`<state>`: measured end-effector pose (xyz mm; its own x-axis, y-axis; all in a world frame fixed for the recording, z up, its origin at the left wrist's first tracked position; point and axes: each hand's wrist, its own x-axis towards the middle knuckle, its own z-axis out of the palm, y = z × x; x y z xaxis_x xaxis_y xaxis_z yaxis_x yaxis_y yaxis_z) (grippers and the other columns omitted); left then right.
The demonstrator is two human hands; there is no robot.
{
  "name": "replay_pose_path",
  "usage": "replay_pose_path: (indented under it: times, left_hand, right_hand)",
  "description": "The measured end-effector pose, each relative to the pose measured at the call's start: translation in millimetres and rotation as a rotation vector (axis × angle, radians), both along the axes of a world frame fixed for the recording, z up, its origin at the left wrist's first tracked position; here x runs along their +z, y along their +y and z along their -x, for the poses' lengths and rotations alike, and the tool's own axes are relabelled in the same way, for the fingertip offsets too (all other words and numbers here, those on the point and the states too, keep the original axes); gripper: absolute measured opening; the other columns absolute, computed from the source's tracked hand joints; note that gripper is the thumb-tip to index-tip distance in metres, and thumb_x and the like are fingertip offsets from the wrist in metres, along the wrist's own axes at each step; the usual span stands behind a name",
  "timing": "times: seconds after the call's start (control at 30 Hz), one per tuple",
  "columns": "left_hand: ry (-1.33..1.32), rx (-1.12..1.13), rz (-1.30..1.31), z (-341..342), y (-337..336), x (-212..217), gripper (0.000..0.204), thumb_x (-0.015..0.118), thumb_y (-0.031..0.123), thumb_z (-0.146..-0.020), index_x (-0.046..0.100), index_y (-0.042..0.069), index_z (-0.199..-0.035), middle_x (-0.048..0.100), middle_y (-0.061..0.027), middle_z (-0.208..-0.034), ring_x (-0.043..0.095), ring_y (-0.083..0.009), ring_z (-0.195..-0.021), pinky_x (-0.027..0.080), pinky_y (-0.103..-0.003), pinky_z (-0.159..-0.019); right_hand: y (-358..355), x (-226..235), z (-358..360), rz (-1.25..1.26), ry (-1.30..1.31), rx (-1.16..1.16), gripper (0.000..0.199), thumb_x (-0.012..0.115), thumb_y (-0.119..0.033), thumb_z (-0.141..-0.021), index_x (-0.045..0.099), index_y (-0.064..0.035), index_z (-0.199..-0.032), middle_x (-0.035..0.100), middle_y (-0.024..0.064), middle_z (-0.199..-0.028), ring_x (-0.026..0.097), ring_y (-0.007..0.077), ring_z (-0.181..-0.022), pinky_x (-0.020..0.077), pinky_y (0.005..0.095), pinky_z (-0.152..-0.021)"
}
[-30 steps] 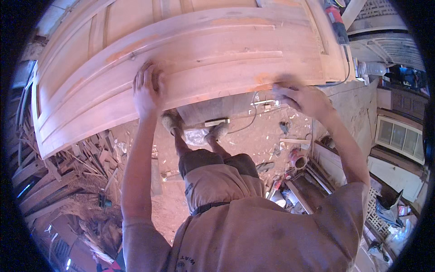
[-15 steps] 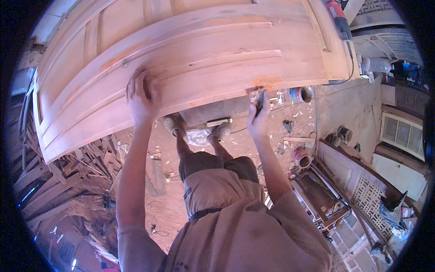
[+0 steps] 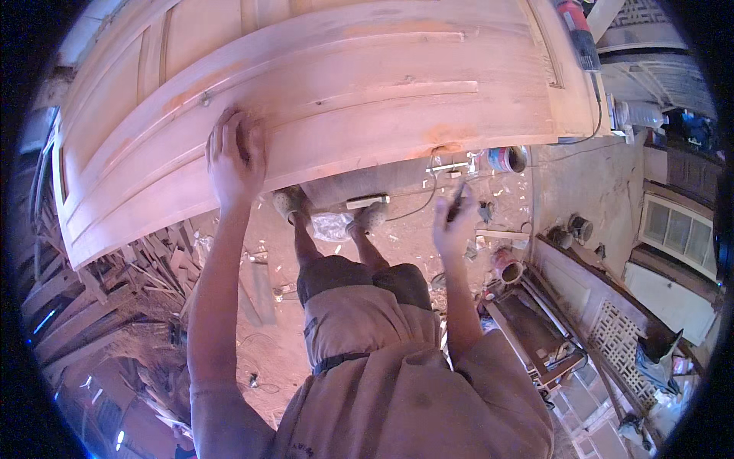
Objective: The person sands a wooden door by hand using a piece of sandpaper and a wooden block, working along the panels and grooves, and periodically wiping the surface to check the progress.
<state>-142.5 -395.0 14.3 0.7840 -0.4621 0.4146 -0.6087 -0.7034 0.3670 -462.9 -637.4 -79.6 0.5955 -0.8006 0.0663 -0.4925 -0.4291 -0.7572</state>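
A large pale wooden door [image 3: 367, 122] with raised mouldings lies across the front of me. My left hand [image 3: 233, 168] rests on its near part, fingers curled. A dark patch shows between thumb and fingers; what it is I cannot make out. My right hand [image 3: 451, 229], slightly blurred, is off the door, past its near edge and above the floor. It grips a putty knife [image 3: 459, 196] with a dark handle, pointing up and away. Orange-brown filler smears [image 3: 446, 145] mark the door near its right end and along a moulding.
A red and black power tool [image 3: 577, 34] with a cord sits at the door's right end. Tin cans [image 3: 506, 159] stand on the floor. Scrap wood [image 3: 138, 291] is heaped at the left. Frames and boards [image 3: 566, 283] lean at the right.
My right hand has drawn the putty knife back off the door's edge, toward me and slightly right. My left hand has shifted a little left and away on the door.
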Motion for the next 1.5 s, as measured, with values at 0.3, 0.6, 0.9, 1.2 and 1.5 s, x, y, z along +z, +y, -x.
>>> replay_pose_path:
  times: [0.3,0.6,0.9,1.2,1.5]
  left_hand:
    - [-0.009,-0.007,0.015,-2.2,-1.7,-3.6,0.031,0.064,0.022,-0.093,0.062,0.006,-0.119,0.062,-0.0143,-0.131,0.057,-0.0359,-0.122,0.044,-0.048,-0.105]
    - [-0.005,0.006,0.022,-3.6,2.8,-6.0,0.032,0.065,0.021,-0.091,0.061,0.007,-0.119,0.062,-0.014,-0.13,0.057,-0.0346,-0.122,0.044,-0.047,-0.105]
    - [0.009,0.024,0.017,-2.3,0.9,-2.3,0.032,0.066,0.022,-0.092,0.061,0.006,-0.119,0.062,-0.0144,-0.131,0.057,-0.0347,-0.123,0.043,-0.047,-0.106]
    - [0.039,0.014,0.016,-1.9,0.3,-0.4,0.032,0.065,0.024,-0.092,0.061,0.006,-0.119,0.06,-0.0146,-0.133,0.055,-0.0354,-0.125,0.04,-0.048,-0.108]
    - [0.026,0.006,0.029,-0.1,-1.5,-3.6,0.034,0.064,0.027,-0.093,0.062,0.006,-0.12,0.061,-0.0148,-0.132,0.055,-0.0364,-0.124,0.041,-0.048,-0.107]
  right_hand:
    - [-115.4,124.2,-16.8,-0.375,0.265,0.518,0.026,0.057,-0.022,-0.103,0.053,-0.0057,-0.124,0.061,0.0087,-0.076,0.058,0.0212,-0.061,0.0482,0.034,-0.059]
    - [-125.6,159.2,-63.7,0.207,0.329,0.828,0.034,0.069,-0.024,-0.094,0.059,-0.0098,-0.124,0.068,0.0165,-0.109,0.066,0.0419,-0.095,0.0531,0.049,-0.076]
    - [-89.6,151.1,-64.3,0.125,0.241,0.64,0.03,0.072,-0.02,-0.092,0.065,-0.0067,-0.118,0.068,0.0204,-0.101,0.069,0.0409,-0.086,0.055,0.0472,-0.074]
    - [-34.3,144.6,-70.9,0.206,0.28,0.334,0.028,0.071,-0.017,-0.092,0.064,-0.0036,-0.116,0.069,0.0213,-0.095,0.07,0.0398,-0.082,0.0553,0.0442,-0.068]
    - [10.9,143.5,-95.4,0.138,0.459,0.047,0.028,0.062,-0.025,-0.098,0.058,-0.0058,-0.117,0.066,0.0255,-0.099,0.067,0.0464,-0.082,0.0534,0.056,-0.068]
